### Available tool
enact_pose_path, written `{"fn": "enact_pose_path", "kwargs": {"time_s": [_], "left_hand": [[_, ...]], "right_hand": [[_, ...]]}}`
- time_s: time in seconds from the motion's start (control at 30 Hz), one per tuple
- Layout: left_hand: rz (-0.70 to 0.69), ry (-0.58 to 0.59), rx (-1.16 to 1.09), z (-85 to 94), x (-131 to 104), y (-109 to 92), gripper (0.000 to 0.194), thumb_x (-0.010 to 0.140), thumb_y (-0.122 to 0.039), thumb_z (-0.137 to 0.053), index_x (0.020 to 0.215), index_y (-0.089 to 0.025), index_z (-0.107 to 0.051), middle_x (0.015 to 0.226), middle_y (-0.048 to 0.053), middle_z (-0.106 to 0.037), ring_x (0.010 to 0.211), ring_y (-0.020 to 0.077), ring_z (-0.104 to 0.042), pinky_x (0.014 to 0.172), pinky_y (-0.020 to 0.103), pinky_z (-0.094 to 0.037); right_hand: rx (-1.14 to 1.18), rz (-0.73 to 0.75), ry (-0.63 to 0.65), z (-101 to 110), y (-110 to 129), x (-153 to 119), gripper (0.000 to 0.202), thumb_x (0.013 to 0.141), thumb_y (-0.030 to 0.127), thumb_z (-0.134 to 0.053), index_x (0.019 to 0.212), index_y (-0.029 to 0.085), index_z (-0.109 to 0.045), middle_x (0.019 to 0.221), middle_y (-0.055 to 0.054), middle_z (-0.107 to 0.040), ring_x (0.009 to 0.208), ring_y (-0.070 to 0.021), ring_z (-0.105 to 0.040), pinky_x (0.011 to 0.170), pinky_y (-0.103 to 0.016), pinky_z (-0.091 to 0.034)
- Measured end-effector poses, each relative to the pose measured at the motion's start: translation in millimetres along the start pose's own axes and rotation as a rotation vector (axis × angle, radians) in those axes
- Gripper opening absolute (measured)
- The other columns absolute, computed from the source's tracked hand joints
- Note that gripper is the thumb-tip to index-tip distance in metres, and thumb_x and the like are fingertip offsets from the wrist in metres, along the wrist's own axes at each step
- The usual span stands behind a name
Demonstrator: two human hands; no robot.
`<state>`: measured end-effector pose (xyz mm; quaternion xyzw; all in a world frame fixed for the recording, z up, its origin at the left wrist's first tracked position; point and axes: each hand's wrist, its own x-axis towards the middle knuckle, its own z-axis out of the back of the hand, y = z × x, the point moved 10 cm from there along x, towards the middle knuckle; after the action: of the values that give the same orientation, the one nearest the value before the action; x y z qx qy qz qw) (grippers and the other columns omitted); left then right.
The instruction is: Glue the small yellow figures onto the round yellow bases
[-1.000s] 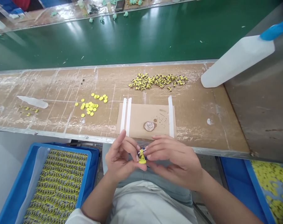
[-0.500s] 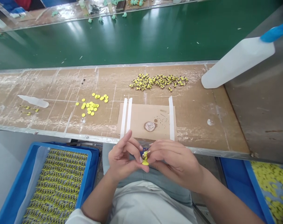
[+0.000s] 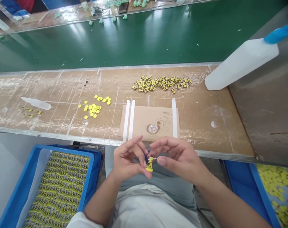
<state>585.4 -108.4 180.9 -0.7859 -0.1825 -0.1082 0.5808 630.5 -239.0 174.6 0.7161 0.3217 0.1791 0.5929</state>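
Between thumb and fingers, my left hand (image 3: 131,157) holds a small yellow figure (image 3: 150,162) upright on a round yellow base, just in front of the bench edge. My right hand (image 3: 179,158) is beside the figure, its fingers apart and nothing in them. Beyond the hands, a cardboard sheet (image 3: 144,118) with white tape strips carries a small round dish (image 3: 152,128). Yellow discs (image 3: 94,108) lie left of the sheet. A pile of yellow and dark figures (image 3: 161,83) lies behind it.
A white bottle (image 3: 243,63) with a blue top leans at the right. Blue bins stand below the bench: a left bin (image 3: 88,180) with rows of yellow pieces, a right bin (image 3: 262,193) with yellow discs. A green belt (image 3: 134,44) runs behind.
My right hand has let go of the figure and opened, moving slightly away to the right. The figure now shows more fully in my left hand.
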Motion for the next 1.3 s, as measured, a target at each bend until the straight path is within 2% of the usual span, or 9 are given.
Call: {"fn": "enact_pose_path", "kwargs": {"time_s": [0.13,0.33,0.47,0.67,0.8,0.9,1.07,1.3], "left_hand": [[0.047,0.011,-0.022,-2.2,0,6,0.085,0.059,-0.030,-0.096,0.136,-0.024,-0.063,0.058,-0.003,-0.065,0.070,0.0143,-0.063,0.068,0.024,-0.054],[-0.031,-0.149,0.053,9.0,-3,-1,0.079,0.060,-0.024,-0.096,0.133,-0.026,-0.066,0.065,-0.003,-0.067,0.067,0.0129,-0.063,0.070,0.025,-0.055],[-0.050,-0.165,0.079,7.1,-6,-4,0.081,0.061,-0.025,-0.096,0.135,-0.029,-0.064,0.063,-0.004,-0.063,0.067,0.0122,-0.062,0.070,0.024,-0.055],[0.002,-0.245,0.056,12.9,-5,0,0.099,0.048,-0.036,-0.100,0.138,-0.034,-0.061,0.103,0.003,-0.064,0.074,0.0110,-0.062,0.070,0.024,-0.057],[-0.047,-0.307,0.139,17.7,-10,-9,0.093,0.048,-0.034,-0.100,0.134,-0.031,-0.065,0.096,0.002,-0.069,0.075,0.0114,-0.066,0.075,0.024,-0.060],[-0.097,-0.366,0.276,19.2,-21,-20,0.080,0.058,-0.024,-0.097,0.132,-0.031,-0.066,0.083,-0.001,-0.075,0.074,0.0135,-0.072,0.075,0.024,-0.063],[-0.092,-0.345,0.367,13.6,-32,-22,0.069,0.073,-0.016,-0.088,0.136,-0.030,-0.062,0.089,0.001,-0.081,0.077,0.0181,-0.078,0.077,0.028,-0.066],[-0.096,-0.362,0.345,12.0,-31,-25,0.067,0.076,-0.017,-0.086,0.137,-0.028,-0.062,0.079,0.000,-0.081,0.074,0.0193,-0.078,0.074,0.028,-0.067]], "right_hand": [[0.103,-0.083,0.007,-5,-12,6,0.020,0.077,0.029,-0.088,0.089,0.016,-0.078,0.080,-0.007,-0.076,0.072,-0.0159,-0.070,0.067,-0.024,-0.057],[0.215,-0.106,-0.088,0,-21,7,0.018,0.075,0.026,-0.090,0.086,0.018,-0.079,0.077,-0.004,-0.076,0.068,-0.0127,-0.067,0.064,-0.020,-0.054],[0.195,-0.105,-0.091,-1,-20,6,0.017,0.075,0.026,-0.090,0.086,0.019,-0.080,0.077,-0.005,-0.076,0.068,-0.0134,-0.066,0.064,-0.021,-0.054],[0.152,-0.065,-0.118,0,-13,2,0.016,0.071,0.024,-0.091,0.081,0.020,-0.080,0.070,-0.003,-0.074,0.061,-0.0136,-0.066,0.057,-0.021,-0.053],[0.025,0.038,-0.193,7,-3,-3,0.012,0.076,0.028,-0.088,0.081,0.020,-0.079,0.077,-0.007,-0.077,0.066,-0.0191,-0.071,0.060,-0.027,-0.059],[-0.055,0.216,-0.242,10,15,-9,0.009,0.079,0.020,-0.085,0.085,0.023,-0.079,0.082,-0.006,-0.078,0.073,-0.0224,-0.074,0.068,-0.032,-0.063],[-0.226,0.487,-0.219,2,42,-19,0.032,0.080,0.002,-0.078,0.099,0.028,-0.077,0.090,-0.002,-0.078,0.078,-0.0207,-0.075,0.077,-0.033,-0.064],[-0.296,0.617,-0.211,-4,57,-23,0.035,0.080,-0.001,-0.077,0.104,0.024,-0.076,0.086,-0.004,-0.078,0.074,-0.0206,-0.074,0.075,-0.034,-0.063]]}}
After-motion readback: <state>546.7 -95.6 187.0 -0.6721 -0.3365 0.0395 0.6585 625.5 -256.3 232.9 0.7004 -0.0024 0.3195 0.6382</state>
